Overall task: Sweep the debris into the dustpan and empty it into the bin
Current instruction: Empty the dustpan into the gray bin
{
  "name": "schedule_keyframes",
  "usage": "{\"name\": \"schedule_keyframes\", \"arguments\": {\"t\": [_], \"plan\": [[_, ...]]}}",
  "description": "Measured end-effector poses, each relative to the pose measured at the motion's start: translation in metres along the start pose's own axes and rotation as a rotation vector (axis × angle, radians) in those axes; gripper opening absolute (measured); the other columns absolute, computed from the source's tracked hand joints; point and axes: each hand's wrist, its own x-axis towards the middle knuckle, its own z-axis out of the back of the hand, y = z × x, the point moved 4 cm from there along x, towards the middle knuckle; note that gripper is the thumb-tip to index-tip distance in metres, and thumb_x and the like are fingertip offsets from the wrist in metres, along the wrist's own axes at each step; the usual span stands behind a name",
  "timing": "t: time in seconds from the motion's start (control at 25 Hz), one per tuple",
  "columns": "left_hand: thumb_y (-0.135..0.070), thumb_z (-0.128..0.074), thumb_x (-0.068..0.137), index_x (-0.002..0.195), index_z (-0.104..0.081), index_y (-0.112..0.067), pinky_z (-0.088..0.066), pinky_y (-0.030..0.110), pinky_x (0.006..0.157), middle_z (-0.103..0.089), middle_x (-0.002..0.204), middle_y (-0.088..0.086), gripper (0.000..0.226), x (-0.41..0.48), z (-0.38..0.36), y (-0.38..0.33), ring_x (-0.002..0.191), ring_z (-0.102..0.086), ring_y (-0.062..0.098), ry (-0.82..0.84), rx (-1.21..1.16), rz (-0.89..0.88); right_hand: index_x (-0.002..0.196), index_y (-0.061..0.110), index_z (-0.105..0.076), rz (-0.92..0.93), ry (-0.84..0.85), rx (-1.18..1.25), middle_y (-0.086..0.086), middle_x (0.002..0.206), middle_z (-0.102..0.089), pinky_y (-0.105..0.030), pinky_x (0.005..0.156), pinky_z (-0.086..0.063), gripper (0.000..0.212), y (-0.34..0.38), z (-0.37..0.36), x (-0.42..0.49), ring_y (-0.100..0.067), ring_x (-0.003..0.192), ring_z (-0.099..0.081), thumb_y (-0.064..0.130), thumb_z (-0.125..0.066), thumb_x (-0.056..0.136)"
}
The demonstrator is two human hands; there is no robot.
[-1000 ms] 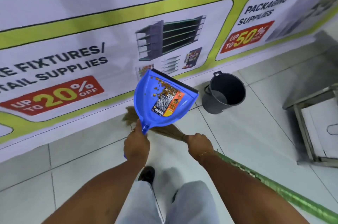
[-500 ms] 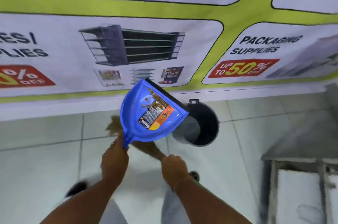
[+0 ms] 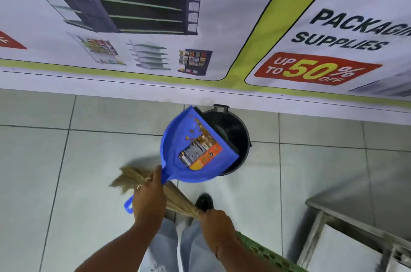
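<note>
My left hand [image 3: 149,199] grips the handle of a blue dustpan [image 3: 178,160]. The pan is tilted with its open lip over the rim of a black bin [image 3: 239,136] standing by the wall. Brown debris [image 3: 201,132] lies near the pan's lip, beside an orange and black label stuck inside the pan. My right hand [image 3: 214,226] holds a straw broom [image 3: 155,185] where its bristles are tied. The bristles fan out to the left under the dustpan, and the green handle runs off toward the lower right.
A printed banner [image 3: 200,27] covers the wall just behind the bin. A metal stand [image 3: 355,238] sits at the lower right. My feet and grey trousers [image 3: 178,245] are below the hands on the pale tiled floor [image 3: 66,182].
I have stepped closer to the bin. The dustpan has moved right and down until its lip hangs over the bin's opening, and it is tilted more steeply.
</note>
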Motion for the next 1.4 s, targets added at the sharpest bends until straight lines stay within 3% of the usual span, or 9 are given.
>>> {"name": "schedule_keyframes", "arguments": {"t": [0.24,0.6,1.12,1.4], "plan": [[-0.009,-0.041,0.091,0.138,-0.033,-0.023,-0.052,0.035,0.072,-0.069,0.107,0.008,0.05,0.013,-0.05,-0.034,0.094,-0.066,0.032,0.143,0.268,-0.047,0.127,0.003,-0.05,0.027,0.046,-0.039,-0.022,0.121,-0.061,-0.043,0.094,-0.048,0.034,-0.047,-0.025,0.028,-0.037,0.113,-0.058,0.004,-0.038,0.096],[-0.003,-0.045,0.089,0.112,-0.056,-0.007,-0.05,0.036,0.077,-0.062,0.112,0.012,0.026,0.057,-0.074,-0.118,0.105,-0.058,0.03,0.258,0.558,-0.113,0.125,0.004,-0.055,0.063,0.014,-0.022,-0.021,0.12,-0.061,-0.044,0.095,-0.048,0.032,-0.075,-0.025,0.05,-0.04,0.112,-0.057,0.007,-0.042,0.095],[-0.003,-0.058,0.084,0.111,-0.056,-0.01,-0.046,0.031,0.072,-0.063,0.111,0.008,0.029,0.05,-0.078,-0.162,0.104,-0.059,0.026,0.243,0.881,-0.363,0.121,0.002,-0.056,0.117,-0.044,-0.055,-0.02,0.119,-0.063,-0.043,0.091,-0.049,0.03,-0.086,-0.02,0.042,-0.038,0.112,-0.057,0.003,-0.041,0.095],[-0.006,-0.06,0.083,0.112,-0.056,-0.01,-0.044,0.03,0.071,-0.062,0.11,0.007,0.029,0.049,-0.07,-0.154,0.102,-0.06,0.025,0.202,0.887,-0.36,0.121,0.002,-0.055,0.139,-0.09,-0.075,-0.02,0.118,-0.063,-0.042,0.09,-0.05,0.029,-0.084,-0.025,0.033,-0.037,0.111,-0.058,0.003,-0.041,0.095]]}}
